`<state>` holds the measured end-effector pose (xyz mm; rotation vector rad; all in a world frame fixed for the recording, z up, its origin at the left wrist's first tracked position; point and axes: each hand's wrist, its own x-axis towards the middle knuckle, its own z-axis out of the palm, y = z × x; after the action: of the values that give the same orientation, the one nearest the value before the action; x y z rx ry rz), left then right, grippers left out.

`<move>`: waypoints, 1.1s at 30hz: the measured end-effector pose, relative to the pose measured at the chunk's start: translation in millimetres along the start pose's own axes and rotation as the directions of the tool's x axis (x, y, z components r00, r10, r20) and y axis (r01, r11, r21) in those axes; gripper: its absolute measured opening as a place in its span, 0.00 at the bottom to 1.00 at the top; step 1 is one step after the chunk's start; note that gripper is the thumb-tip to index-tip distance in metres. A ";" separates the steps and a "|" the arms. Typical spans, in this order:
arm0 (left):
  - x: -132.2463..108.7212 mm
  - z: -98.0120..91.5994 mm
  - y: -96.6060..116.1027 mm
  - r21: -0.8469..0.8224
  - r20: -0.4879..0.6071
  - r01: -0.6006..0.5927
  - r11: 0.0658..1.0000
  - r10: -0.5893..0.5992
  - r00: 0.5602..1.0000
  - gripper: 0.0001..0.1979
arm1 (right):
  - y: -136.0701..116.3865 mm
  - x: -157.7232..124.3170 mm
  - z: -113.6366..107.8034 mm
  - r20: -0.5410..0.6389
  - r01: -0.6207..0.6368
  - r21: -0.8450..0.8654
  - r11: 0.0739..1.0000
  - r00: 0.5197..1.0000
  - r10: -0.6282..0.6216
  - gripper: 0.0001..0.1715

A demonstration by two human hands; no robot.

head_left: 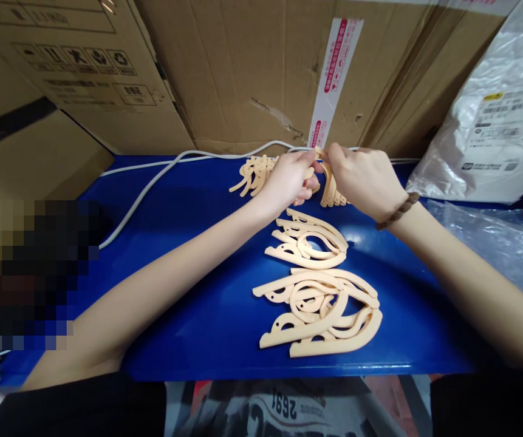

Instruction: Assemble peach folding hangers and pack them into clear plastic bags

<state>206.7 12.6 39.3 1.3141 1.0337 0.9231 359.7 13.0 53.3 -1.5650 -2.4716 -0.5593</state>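
Observation:
Both my hands meet near the back of the blue table [188,328]. My left hand [291,179] is closed, its fingers curled round a small cream plastic piece [319,152]. The fingertips of my right hand [361,179] pinch the same piece, mostly hidden by my fingers. Behind my left hand lies a pile of cream curved parts [254,173]. More curved parts [329,187] lie under my right hand. Nearer to me are two groups of cream folding hanger pieces, a smaller one [325,263] and a larger one [320,347] below it.
Cardboard boxes [243,73] stand along the back and left. A white cable [147,188] curves over the table's left part. At the right are a white labelled plastic package [484,121] and clear plastic wrap [484,237]. A printed bag [283,406] is below the front edge.

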 end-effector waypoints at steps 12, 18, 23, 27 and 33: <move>43.9 -78.0 -10.2 0.578 -0.142 -0.140 0.804 0.268 0.953 0.15 | 56.7 7.0 4.7 -0.020 -0.224 0.536 0.814 0.961 0.277 0.10; 61.3 -91.8 -34.9 0.629 -0.216 -0.064 0.775 0.253 0.943 0.06 | 55.1 -14.9 4.6 -0.191 -0.022 0.210 0.977 0.980 0.063 0.19; 62.9 -90.7 -48.8 0.703 -0.225 -0.092 0.705 0.343 0.912 0.10 | 54.6 -32.1 25.8 -0.080 0.158 -0.042 0.987 0.984 -0.161 0.19; 57.2 -92.4 -44.0 0.752 -0.194 -0.126 0.647 0.400 0.896 0.09 | 57.5 -38.3 38.4 -0.010 0.234 -0.160 0.959 0.971 -0.238 0.17; 26.8 -78.2 -17.4 0.657 0.391 -0.382 0.650 0.140 0.910 0.13 | 54.8 -40.7 42.7 0.028 0.174 0.047 0.984 0.984 -0.175 0.17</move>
<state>139.5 60.6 21.8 2.2592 1.0023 0.4690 429.2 16.8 13.0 -1.3600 -2.6432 -0.5046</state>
